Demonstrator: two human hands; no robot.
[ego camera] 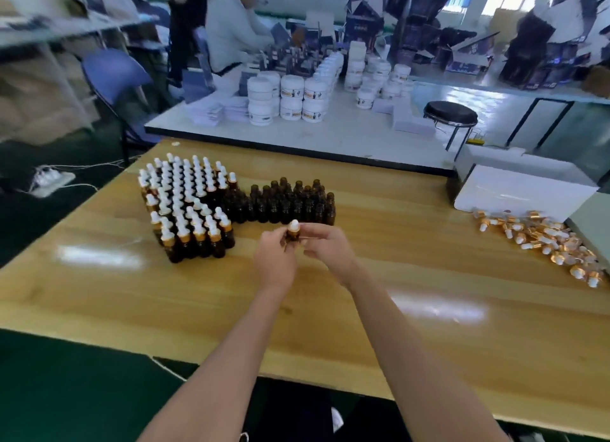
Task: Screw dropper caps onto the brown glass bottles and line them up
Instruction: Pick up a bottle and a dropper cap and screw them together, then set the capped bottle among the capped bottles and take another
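The left hand (274,260) is gripping a brown bottle (292,236) low on its body while the right hand (325,245) is pinching its dropper cap (293,225). Left of the hands capped bottles (188,207) are standing, uncapped bottles (290,200) just beyond the fingers, loose caps (544,240) lying well off to the right

**Small packing workshop, benches loaded with stock**

Dozens of capped brown bottles (185,197) stand massed beside uncapped bottles (290,200) on a wooden worktable (429,309), with loose dropper caps (544,240) heaped near its right edge. On the white bench (330,138) behind, stacked white labelled jars (297,98) and piles of white paper (211,111) sit near a seated worker (231,29). Dark printed cartons (544,45) crowd the windowed back wall.
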